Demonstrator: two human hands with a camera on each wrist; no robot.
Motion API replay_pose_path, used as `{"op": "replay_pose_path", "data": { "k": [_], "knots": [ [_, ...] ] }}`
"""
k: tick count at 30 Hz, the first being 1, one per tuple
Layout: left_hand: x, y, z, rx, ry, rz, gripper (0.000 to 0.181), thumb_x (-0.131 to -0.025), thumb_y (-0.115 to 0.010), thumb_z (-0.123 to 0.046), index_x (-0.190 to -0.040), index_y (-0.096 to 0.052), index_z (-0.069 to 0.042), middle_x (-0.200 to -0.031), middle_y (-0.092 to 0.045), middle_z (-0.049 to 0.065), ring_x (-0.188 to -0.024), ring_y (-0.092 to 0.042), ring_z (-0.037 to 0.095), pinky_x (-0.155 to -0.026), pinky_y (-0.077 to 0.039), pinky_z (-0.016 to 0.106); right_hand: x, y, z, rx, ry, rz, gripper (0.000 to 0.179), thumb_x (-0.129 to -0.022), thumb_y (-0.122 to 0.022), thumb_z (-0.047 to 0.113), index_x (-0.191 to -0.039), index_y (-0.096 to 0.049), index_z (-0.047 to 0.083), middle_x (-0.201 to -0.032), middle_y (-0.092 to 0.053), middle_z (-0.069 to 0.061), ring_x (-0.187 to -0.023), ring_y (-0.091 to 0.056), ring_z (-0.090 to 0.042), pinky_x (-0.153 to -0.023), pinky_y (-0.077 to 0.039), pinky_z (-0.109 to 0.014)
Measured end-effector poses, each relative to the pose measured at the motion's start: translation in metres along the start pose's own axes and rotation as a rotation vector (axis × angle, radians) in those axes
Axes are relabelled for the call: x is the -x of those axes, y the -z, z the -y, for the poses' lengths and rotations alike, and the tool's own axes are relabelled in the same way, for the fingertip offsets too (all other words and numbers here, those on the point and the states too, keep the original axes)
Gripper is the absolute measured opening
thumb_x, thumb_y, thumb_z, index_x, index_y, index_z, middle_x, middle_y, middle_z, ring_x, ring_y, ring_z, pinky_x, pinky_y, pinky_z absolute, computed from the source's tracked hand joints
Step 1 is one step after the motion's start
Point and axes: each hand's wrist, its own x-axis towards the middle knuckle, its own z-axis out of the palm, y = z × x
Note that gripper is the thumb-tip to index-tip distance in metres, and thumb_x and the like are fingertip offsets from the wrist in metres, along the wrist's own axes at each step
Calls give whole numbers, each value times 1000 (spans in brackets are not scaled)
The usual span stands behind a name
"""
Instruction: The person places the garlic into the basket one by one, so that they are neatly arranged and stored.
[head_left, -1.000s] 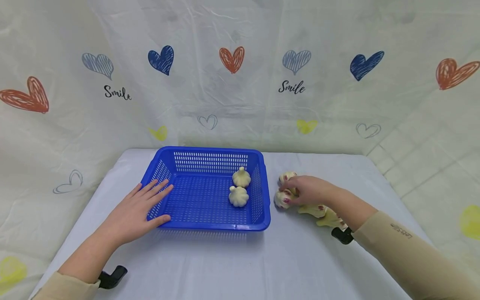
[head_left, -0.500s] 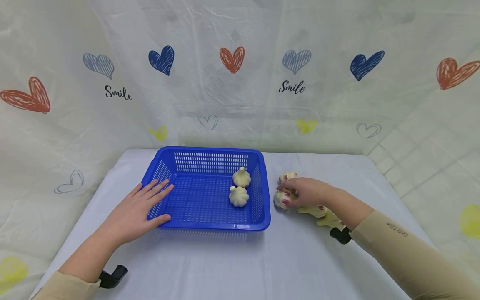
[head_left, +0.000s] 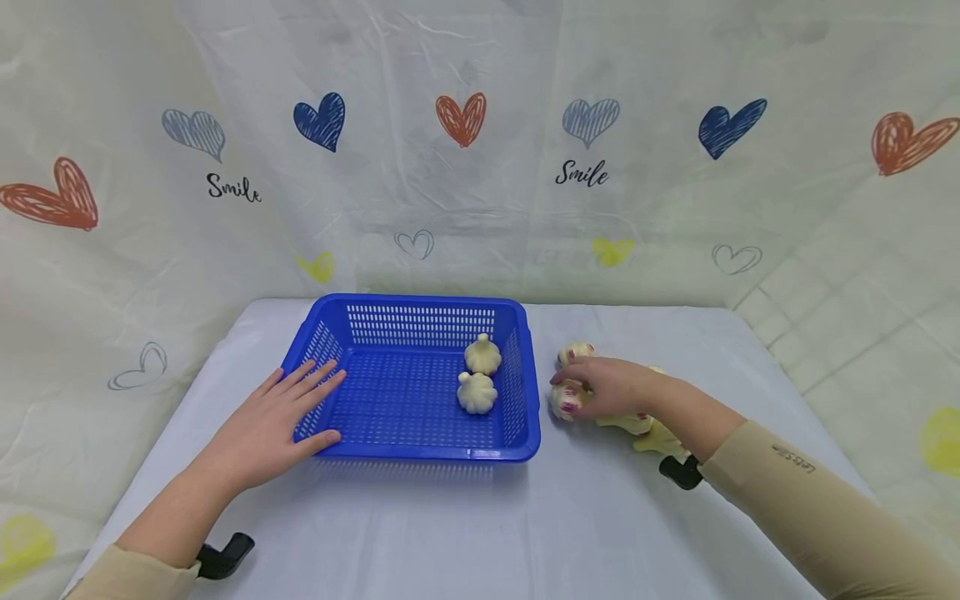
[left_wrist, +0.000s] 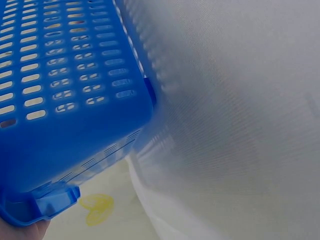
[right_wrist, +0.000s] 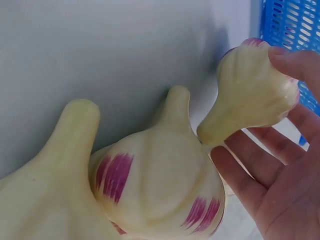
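Blue basket, straight left fingers over its left rim, right fingers curled round garlic, narrow gap between garlic and basket.

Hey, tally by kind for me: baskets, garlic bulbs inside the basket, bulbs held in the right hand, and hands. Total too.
Blue basket: 1
Garlic bulbs inside it: 2, a back bulb and a front bulb
Held garlic bulb, in the right hand: 1
Hands, the left hand and the right: 2
Total: 6
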Motion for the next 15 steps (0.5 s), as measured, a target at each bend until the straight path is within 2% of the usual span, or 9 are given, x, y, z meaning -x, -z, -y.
{"op": "replay_pose_path", "data": {
  "k": [4,9,15],
  "knots": [
    [1,0,0,3,-2,-4,82,-93,-54,-63,-159,-26,-24,-164,-23,4,-150,-17,35,-122,7,42,3,-1,2,28,15,1,49,-87,-73,43,-130,-64,21,-141,-54,-9,-128,-52,-30,-107,-43,-53],
    [1,0,0,4,-6,-8,81,-93,-54,-62,-159,-26,-23,-164,-23,4,-150,-18,36,-123,6,42,7,-2,4,49,43,9,47,-87,-73,43,-127,-66,20,-133,-56,-6,-119,-56,-29,-103,-47,-51],
    [1,-1,1,3,-8,-14,81,-93,-55,-62,-159,-26,-23,-163,-24,4,-150,-18,36,-123,2,47,10,-1,5,86,52,10,47,-86,-73,45,-127,-67,24,-137,-54,-10,-121,-56,-35,-102,-46,-54]
  ]
}}
